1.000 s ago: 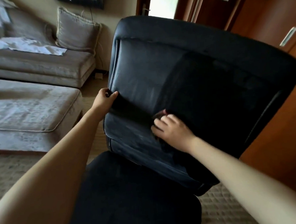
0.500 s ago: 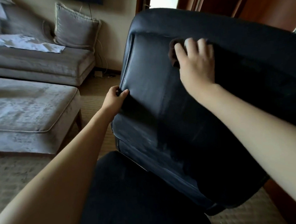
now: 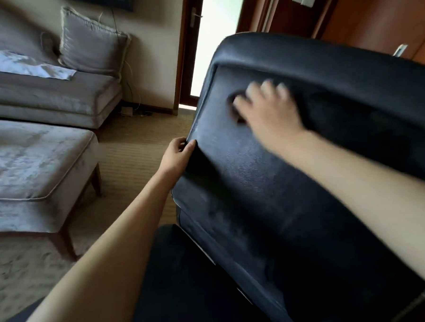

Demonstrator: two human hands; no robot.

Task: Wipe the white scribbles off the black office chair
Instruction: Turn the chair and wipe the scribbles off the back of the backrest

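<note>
- Our left hand (image 3: 178, 154) pinched the side edge of the black office chair (image 3: 256, 173), steadying its tilted backrest.
- Our right hand (image 3: 267, 108), blurred, pressed a dark cloth (image 3: 233, 106) against the upper backrest, fingers seemingly straight.
- Faint whitish smears (image 3: 208, 203) lay lower down. We judged hasty strokes might miss them or spread them.
- If the left grip slipped, the chair could swivel away.

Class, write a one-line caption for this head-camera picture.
Left hand grips the black office chair; right hand presses a dark cloth against it.
</note>
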